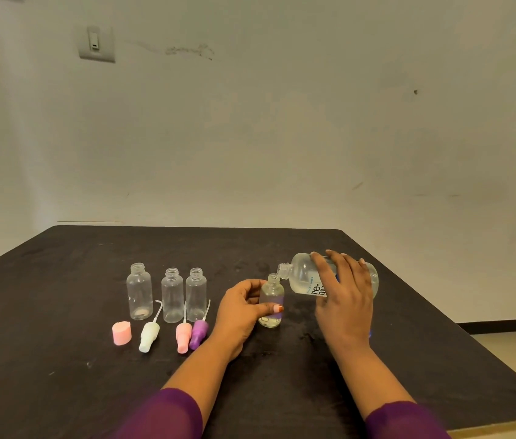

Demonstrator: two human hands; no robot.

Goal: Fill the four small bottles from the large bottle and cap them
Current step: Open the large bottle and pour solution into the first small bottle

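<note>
My right hand (344, 299) grips the large clear bottle (304, 275), tipped almost flat with its open neck over the mouth of a small clear bottle (272, 294). That small bottle stands upright on the table and my left hand (241, 307) holds it by its side. A little liquid shows at its bottom. Three more small bottles stand open and empty to the left: one (139, 293), a second (172, 296) and a third (196, 294). In front of them lie a pink cap (121, 333), a pale green spray cap (148, 336), a pink spray cap (183, 338) and a purple spray cap (199, 333).
The dark table (60, 359) runs to a far edge near the pale wall (250, 137), and its right edge slants down toward me. A small blue thing (370, 334) peeks out behind my right wrist.
</note>
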